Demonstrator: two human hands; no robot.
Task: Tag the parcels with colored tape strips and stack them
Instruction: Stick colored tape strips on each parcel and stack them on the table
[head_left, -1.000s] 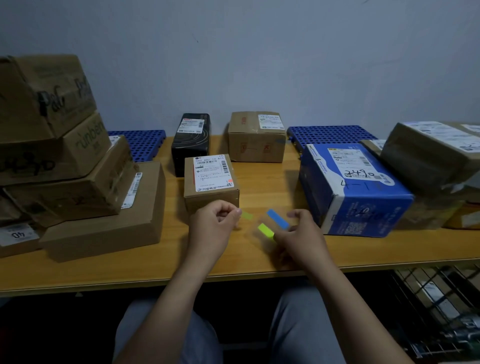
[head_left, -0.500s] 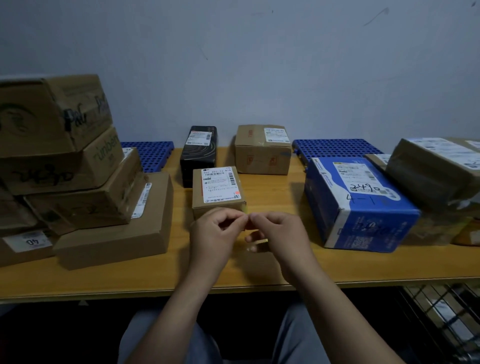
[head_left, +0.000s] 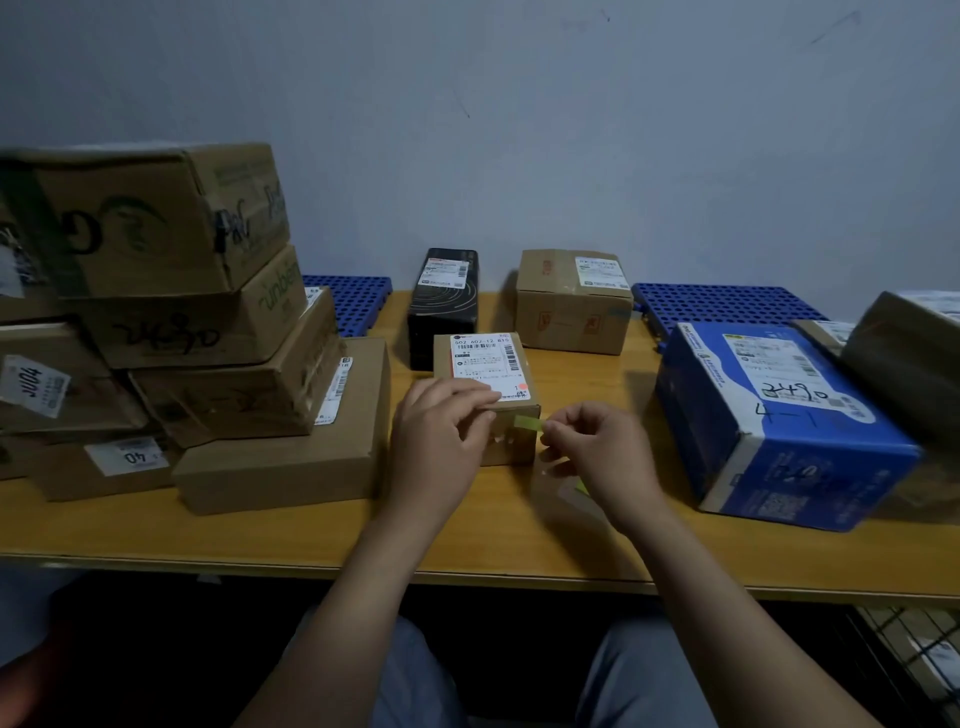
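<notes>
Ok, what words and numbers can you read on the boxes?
"40": white sticker on a low left box.
"P&G": the top left box.
"4-1": handwritten on the blue box.
"502 602-12 810": label on the small box.
Other labels and scrawls: too small or blurred.

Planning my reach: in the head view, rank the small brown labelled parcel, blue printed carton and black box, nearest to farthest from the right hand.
1. Small brown labelled parcel, just left of the right hand.
2. Blue printed carton, to its right.
3. Black box, back left.
</notes>
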